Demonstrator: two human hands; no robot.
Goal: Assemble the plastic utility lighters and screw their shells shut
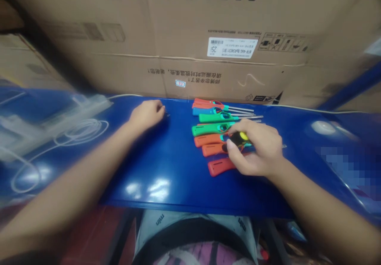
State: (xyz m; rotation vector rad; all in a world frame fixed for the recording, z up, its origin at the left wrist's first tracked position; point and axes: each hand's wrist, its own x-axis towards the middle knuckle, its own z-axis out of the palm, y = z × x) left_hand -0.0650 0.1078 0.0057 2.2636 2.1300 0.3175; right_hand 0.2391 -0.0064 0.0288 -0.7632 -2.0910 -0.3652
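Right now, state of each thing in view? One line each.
Right hand: closed around the black-and-yellow object
Black-and-yellow object: gripped, partly covered by fingers
Left hand: fingers curled; whether it holds anything is unclear
Lighters: lying side by side, handles to the left; some tubes hidden
Cardboard box: behind the lighters, print upside down
White cable: loosely coiled

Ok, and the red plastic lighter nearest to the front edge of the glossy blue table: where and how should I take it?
Probably by the broad left end of its red plastic handle, coming from the near left side. This end widens and lies uncovered; the neighbouring orange plastic lighter is on its far side, and the right hand hides the other end.
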